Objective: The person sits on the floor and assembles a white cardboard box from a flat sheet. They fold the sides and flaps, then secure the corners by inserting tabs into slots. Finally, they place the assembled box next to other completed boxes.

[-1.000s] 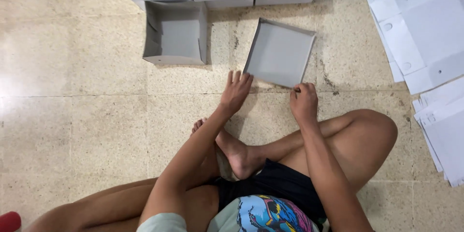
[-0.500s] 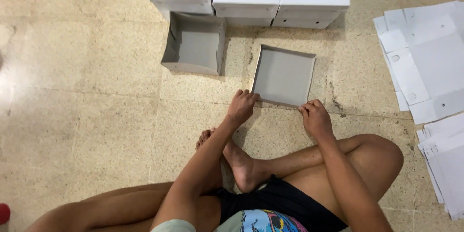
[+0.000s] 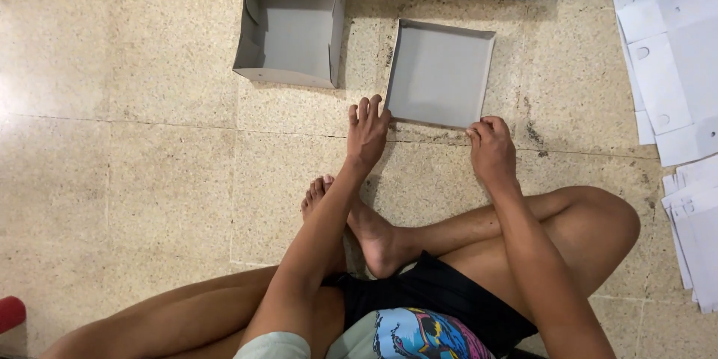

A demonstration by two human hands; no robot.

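While sitting cross-legged on the floor [image 3: 134, 179], the person is now pressing the left hand [image 3: 366, 133], fingers flat, and the right hand [image 3: 490, 148], fingers curled on the near edge, against the shallow grey tray [image 3: 441, 73], which has straightened since a moment ago.

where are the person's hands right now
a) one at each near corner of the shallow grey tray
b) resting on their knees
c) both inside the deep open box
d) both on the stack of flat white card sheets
a: the left hand and right hand sit at the near corners of the shallow grey tray; the deep open box is untouched.
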